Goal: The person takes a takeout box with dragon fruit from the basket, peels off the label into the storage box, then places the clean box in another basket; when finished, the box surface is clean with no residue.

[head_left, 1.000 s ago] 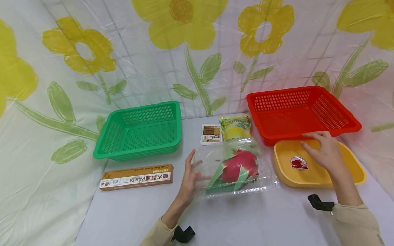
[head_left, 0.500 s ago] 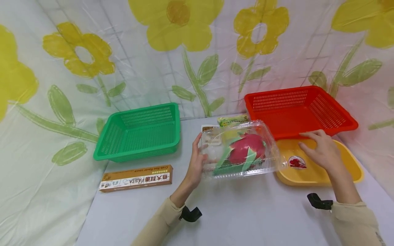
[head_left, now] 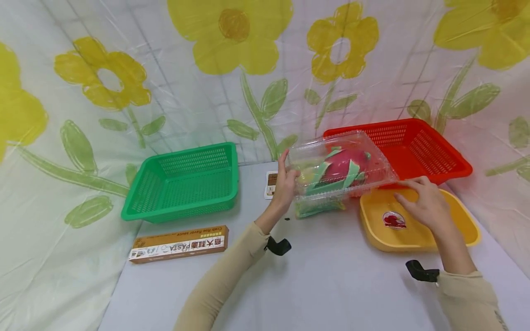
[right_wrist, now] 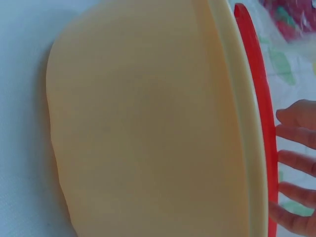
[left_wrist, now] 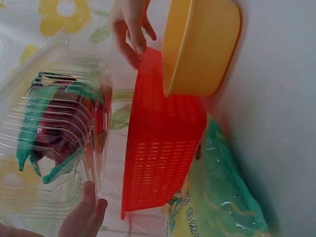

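My left hand [head_left: 285, 186] grips the left end of a clear plastic clamshell box [head_left: 304, 154], thumb on the near side. Inside the box lies a dragon fruit [head_left: 342, 165] with a pink-red body and green scales. The box is raised off the table, tilted, and overlaps the left part of the red basket [head_left: 440, 158] in the head view. Over the yellow tub [head_left: 414, 241], my right hand [head_left: 426, 204] has its fingers extended and apart, holding nothing. Its fingertips are right at the red basket's rim in the right wrist view.
A green basket [head_left: 182, 214] stands back left, with a pasta box [head_left: 178, 244] in front of it. Under the raised clamshell a yellow-green bag [head_left: 319, 209] shows, beside a small white-and-brown packet [head_left: 270, 181]. A flowered sheet [head_left: 186, 105] hangs behind the table.
My left hand has lifted the clamshell up and to the right, from over the table's middle to the red basket's left side. My right hand has stayed over the yellow tub.
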Action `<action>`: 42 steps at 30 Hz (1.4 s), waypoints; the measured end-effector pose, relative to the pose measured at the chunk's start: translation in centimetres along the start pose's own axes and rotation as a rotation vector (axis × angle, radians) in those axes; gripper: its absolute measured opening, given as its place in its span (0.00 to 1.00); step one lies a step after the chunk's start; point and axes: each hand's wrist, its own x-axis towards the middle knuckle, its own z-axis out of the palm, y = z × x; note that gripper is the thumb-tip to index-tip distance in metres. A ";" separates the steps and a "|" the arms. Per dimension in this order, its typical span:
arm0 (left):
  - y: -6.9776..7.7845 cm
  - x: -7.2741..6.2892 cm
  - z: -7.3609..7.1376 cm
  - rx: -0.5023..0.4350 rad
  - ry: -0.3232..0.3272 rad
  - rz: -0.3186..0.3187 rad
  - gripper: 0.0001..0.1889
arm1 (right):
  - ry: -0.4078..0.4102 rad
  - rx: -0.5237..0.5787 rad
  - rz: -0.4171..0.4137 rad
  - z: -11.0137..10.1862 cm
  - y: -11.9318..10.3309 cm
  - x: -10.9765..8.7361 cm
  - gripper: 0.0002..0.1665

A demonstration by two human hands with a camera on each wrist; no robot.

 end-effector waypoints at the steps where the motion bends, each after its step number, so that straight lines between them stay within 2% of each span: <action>1: 0.1 0.8 0.6 0.003 -0.005 0.005 0.35 | -0.001 0.000 0.002 0.0 0.1 0.0 0.31; 6: 1.2 4.5 3.4 0.049 -0.010 0.002 0.33 | -0.002 0.011 0.006 -0.2 0.3 0.1 0.31; 10: 1.6 7.1 5.5 0.085 -0.009 -0.026 0.33 | 0.003 0.020 0.015 -0.3 0.5 0.0 0.30; 14: 1.6 9.0 7.5 0.202 -0.025 -0.046 0.34 | 0.002 0.028 0.031 -0.4 0.8 -0.3 0.31; 20: 1.6 10.4 11.2 0.491 -0.034 -0.086 0.34 | 0.034 0.027 0.035 -0.5 1.2 -0.5 0.30; 23: 2.0 10.8 13.1 0.545 -0.048 -0.140 0.35 | 0.058 0.033 0.029 -0.7 1.4 -0.5 0.29; 27: 2.3 11.5 15.1 0.589 -0.067 -0.180 0.36 | 0.071 0.038 0.035 -1.0 1.5 -0.5 0.29; 31: 2.0 12.0 16.3 0.637 -0.068 -0.226 0.36 | 0.053 0.043 0.047 -1.1 1.4 -0.5 0.30; 35: 1.1 12.5 16.7 0.653 -0.054 -0.256 0.36 | 0.044 0.048 0.040 -0.8 1.1 -0.2 0.29; 42: -0.2 13.7 16.1 0.639 -0.084 -0.213 0.36 | 0.054 0.065 -0.002 0.1 0.4 -0.1 0.28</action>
